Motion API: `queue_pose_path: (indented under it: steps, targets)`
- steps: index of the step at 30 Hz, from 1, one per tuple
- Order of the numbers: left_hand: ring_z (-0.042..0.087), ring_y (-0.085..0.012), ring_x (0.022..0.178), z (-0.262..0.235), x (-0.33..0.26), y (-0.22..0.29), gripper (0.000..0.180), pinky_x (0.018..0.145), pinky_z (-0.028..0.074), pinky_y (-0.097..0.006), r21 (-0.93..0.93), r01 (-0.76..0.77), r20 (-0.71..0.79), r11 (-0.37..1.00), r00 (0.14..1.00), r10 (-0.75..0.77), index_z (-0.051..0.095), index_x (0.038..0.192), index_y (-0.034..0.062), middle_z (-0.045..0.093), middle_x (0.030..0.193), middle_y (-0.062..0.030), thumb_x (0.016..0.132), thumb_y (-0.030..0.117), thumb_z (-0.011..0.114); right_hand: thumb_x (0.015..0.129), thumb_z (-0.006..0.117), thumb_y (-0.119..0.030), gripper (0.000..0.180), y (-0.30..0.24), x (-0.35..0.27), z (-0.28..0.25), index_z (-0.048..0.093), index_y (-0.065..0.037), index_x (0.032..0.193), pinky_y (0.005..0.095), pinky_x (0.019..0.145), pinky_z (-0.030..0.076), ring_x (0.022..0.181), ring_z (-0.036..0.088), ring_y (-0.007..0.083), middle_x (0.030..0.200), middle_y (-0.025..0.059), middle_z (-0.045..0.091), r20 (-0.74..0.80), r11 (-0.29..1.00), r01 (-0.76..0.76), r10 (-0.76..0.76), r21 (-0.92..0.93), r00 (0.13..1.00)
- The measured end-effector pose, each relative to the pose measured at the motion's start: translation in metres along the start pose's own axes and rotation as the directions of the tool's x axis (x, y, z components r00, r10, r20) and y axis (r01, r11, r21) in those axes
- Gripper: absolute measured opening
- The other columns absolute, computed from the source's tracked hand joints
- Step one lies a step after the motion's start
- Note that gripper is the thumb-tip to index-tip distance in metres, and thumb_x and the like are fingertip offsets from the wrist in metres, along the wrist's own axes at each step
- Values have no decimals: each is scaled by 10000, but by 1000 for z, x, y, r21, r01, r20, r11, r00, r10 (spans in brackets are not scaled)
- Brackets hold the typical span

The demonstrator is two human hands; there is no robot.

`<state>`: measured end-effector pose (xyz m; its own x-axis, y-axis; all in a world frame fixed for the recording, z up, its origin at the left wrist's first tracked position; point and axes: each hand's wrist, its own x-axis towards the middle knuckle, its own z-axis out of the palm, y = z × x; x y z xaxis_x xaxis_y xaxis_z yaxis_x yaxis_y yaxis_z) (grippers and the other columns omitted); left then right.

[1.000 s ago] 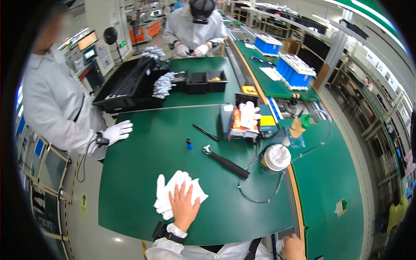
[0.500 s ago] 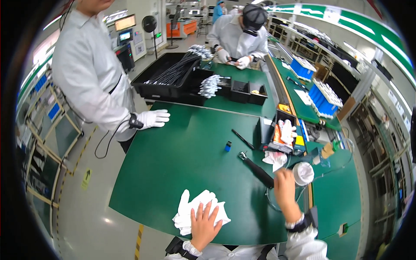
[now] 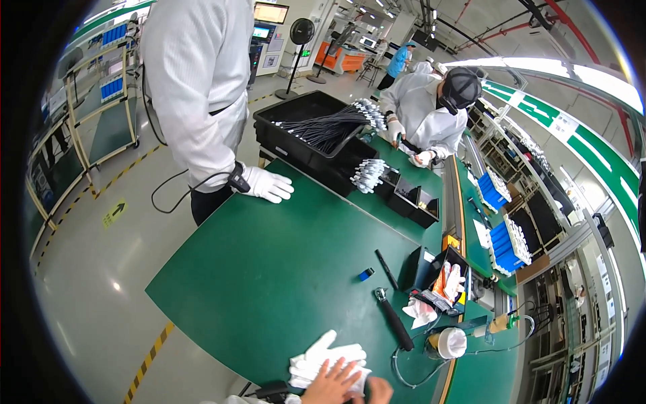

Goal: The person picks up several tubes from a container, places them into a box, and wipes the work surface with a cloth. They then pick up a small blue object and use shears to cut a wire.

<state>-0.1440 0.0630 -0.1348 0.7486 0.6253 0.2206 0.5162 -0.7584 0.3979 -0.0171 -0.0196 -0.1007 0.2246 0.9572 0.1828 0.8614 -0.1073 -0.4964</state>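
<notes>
White cloth gloves (image 3: pixel 328 355) lie in a loose pile near the front edge of the green table (image 3: pixel 269 256). My left hand (image 3: pixel 328 385) rests on the pile with its fingers spread. Close beside it, at the lower edge of the picture, my right hand (image 3: pixel 379 390) is at the pile's right side; its fingers look bent but are blurred and partly cut off, so any hold on a glove is hidden. Right of the gloves lies a black-handled ratchet wrench (image 3: pixel 393 322), with a small blue piece (image 3: pixel 366 274) and a black pen-like stick (image 3: pixel 386 269) beyond it.
A co-worker's gloved hand (image 3: pixel 268 184) rests on the table's far left edge. Another person (image 3: pixel 427 114) works beyond the black bin of cables (image 3: pixel 296 145). At right stand a box of gloves (image 3: pixel 445 283) and a white-lined cup (image 3: pixel 449 343) with a looping cable.
My right hand has come from beside the cup to the gloves, next to my left hand. The view has tilted and turned. My left hand stays on the pile.
</notes>
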Motion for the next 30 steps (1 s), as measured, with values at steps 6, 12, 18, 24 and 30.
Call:
queue_pose_path:
  steps: [6, 12, 18, 24, 30]
  targets:
    - [200, -325, 1276, 15, 12, 20, 570, 1012, 125, -538, -219, -28, 67, 975, 997, 43, 367, 1284, 107, 262, 1384, -85, 808, 416, 425, 810, 499, 12, 554, -40, 83, -123, 211, -14, 1283, 287, 809, 390, 931, 458, 171, 1106, 94, 416, -669, 885, 165, 194, 435, 718]
    - [200, -319, 1275, 5, 13, 27, 579, 1018, 111, -527, -415, 23, 30, 910, 999, -12, 336, 1301, 115, 258, 1379, -121, 818, 417, 435, 777, 497, 11, 397, -35, 58, -38, 393, -8, 1159, 318, 765, 416, 882, 493, 233, 965, 141, 477, -339, 930, 151, -30, 336, 940]
    - [194, -319, 1278, 18, 20, 1, 589, 1022, 104, -522, -164, -12, 42, 986, 999, 19, 308, 1311, 122, 250, 1383, -119, 823, 430, 426, 728, 579, -113, 331, 6, 3, 39, 561, -18, 1045, 431, 803, 398, 906, 495, 333, 1023, 169, 530, 44, 942, 320, -326, 97, 945]
    - [186, -318, 1282, 24, 26, -6, 602, 1027, 96, -516, 129, -120, 58, 984, 992, 113, 274, 1324, 132, 239, 1388, -115, 830, 444, 416, 704, 583, -118, 329, 3, 9, 35, 587, -25, 1020, 409, 750, 414, 839, 523, 312, 990, 143, 564, -95, 904, 416, -408, 100, 908]
    - [179, -317, 1285, 26, 24, -12, 615, 1031, 88, -510, 397, -212, 106, 893, 977, 185, 240, 1337, 141, 229, 1394, -112, 836, 459, 405, 743, 570, -267, 436, 21, 2, 38, 539, -61, 1125, 435, 841, 364, 999, 476, 312, 1118, 143, 515, -31, 880, 442, -443, 172, 896]
